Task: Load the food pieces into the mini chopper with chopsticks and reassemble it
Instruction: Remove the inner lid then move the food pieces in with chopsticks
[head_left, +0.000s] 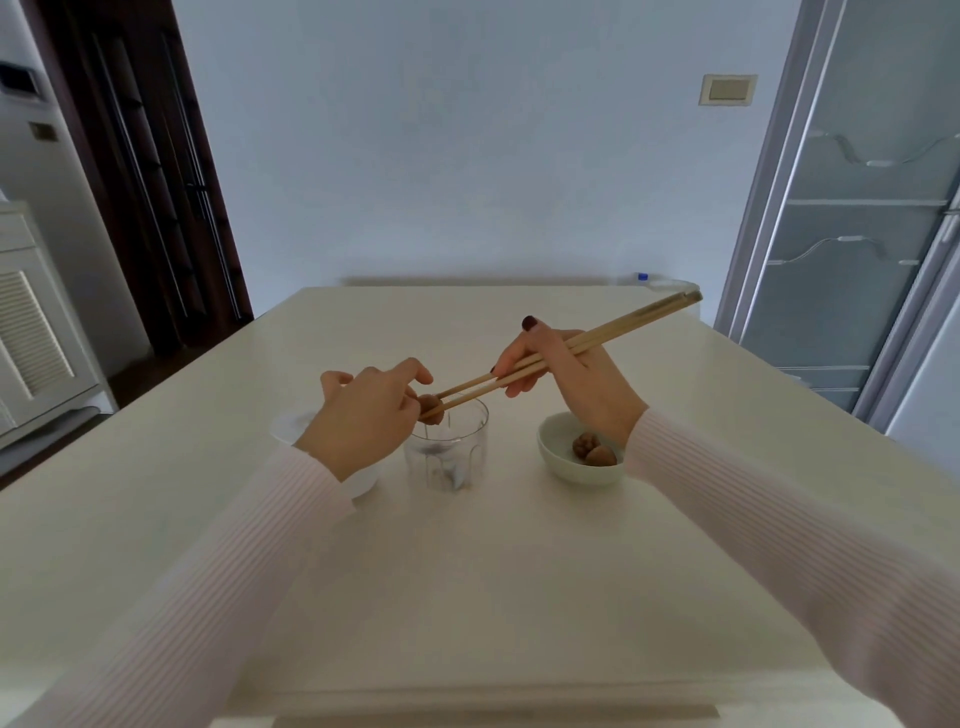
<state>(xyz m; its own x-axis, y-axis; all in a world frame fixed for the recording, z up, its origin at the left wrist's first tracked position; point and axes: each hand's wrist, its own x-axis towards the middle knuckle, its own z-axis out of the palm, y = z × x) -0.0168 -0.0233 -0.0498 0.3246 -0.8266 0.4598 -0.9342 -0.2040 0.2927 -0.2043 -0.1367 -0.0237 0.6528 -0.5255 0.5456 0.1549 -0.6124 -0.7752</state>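
A clear chopper cup (449, 457) stands uncovered at the table's middle, a blade shaft visible inside. My right hand (566, 379) holds wooden chopsticks (597, 338) whose tips pinch a brown food piece (429, 406) over the cup's left rim. My left hand (363, 415) hovers beside that rim, fingertips touching or almost touching the piece. A white bowl (558, 470) to the right holds two more brown pieces (592, 451). A white chopper part (363, 480) sits left of the cup, mostly hidden behind my left wrist.
The cream table (467, 571) reaches the wall at the back. A dark door stands far left, a white cabinet (36, 332) at the left edge, and a frosted glass door (857, 234) on the right.
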